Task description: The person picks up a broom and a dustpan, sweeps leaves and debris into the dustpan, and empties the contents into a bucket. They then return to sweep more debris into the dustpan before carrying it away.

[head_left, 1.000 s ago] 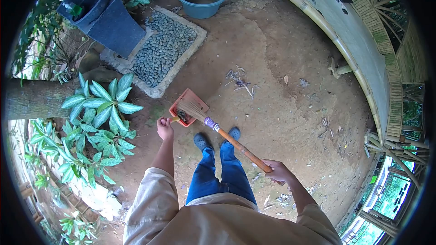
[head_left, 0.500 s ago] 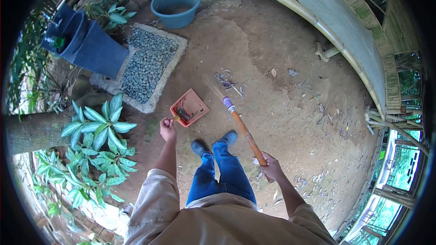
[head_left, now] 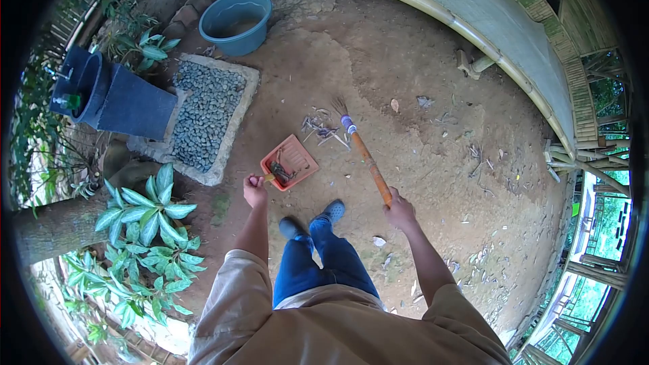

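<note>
My left hand [head_left: 255,190] is closed round the short handle of an orange-red dustpan [head_left: 302,157]. Dark dry leaves [head_left: 282,172] lie inside the pan near its handle end. In my right hand [head_left: 399,211] is the lower end of a broom [head_left: 368,161] with an orange-brown stick and a purple and white band. Its thin bristles point away from me, just beyond a small heap of dry leaves and twigs [head_left: 325,130]. That heap lies on the dirt, past the pan's far right corner and left of the broom.
A blue-green tub [head_left: 249,42] stands at the far left, near a stone-edged bed of pebbles [head_left: 203,118] and a dark blue basin stand [head_left: 135,105]. Leafy plants [head_left: 149,213] grow on the left. A bamboo-edged platform [head_left: 439,13] curves along the right. Scattered leaves [head_left: 476,155] dot the ground.
The broom head has swung away from me and to the right, passing beyond the leaf heap. My right hand has moved forward, and the dustpan sits slightly further right in view.
</note>
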`<state>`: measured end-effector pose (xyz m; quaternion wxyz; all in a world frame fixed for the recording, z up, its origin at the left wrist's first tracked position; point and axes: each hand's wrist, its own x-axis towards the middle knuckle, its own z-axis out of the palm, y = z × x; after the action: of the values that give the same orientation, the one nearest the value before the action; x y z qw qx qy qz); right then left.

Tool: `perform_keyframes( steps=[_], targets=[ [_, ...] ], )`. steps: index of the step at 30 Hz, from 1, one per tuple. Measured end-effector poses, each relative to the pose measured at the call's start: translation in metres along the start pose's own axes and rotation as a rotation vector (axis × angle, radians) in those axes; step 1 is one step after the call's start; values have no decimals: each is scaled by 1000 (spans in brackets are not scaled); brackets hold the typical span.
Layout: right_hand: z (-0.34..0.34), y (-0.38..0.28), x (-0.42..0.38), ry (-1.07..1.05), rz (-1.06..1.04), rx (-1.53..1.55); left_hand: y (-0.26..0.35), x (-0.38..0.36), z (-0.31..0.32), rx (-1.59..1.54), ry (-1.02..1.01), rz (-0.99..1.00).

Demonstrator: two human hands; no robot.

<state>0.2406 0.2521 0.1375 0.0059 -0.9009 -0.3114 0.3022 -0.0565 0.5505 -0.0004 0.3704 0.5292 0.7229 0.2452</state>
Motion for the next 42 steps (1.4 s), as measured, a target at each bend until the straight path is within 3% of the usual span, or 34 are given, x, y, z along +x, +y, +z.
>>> perform_keyframes(
  steps=[3, 9, 12, 15, 18, 21, 27, 35, 39, 42],
  targets=[
    [3, 5, 28, -39, -26, -9, -5, 5, 18, -105, -23, -10],
    [-63, -29, -39, -396, 138, 325, -9, 13, 24, -26, -61, 1],
    [-62, -26, -70, -351, -14, 278, -10, 18, 20, 34, -78, -21],
    [-50, -18, -95, -150, -162, 260, -4, 24, 14, -127, -125, -51],
    [-53, -28, -118, -166, 6, 262, 3, 26, 4, -96, -121, -82],
    [-41, -36, -130, -69, 40, 200, -6, 39, 0, -151, -160, -112],
    [3, -41, -129, 39, 113, 91, 16, 32, -23, 59, -220, 26],
    [45, -33, -118, -57, 120, 186, -6, 46, -8, -52, -255, 141],
    [32, -56, -156, -64, 19, 234, -3, 45, -7, -116, -254, 131],
    [10, -69, -178, -224, 132, 315, -9, 50, -3, -82, -261, 105]
  ],
)
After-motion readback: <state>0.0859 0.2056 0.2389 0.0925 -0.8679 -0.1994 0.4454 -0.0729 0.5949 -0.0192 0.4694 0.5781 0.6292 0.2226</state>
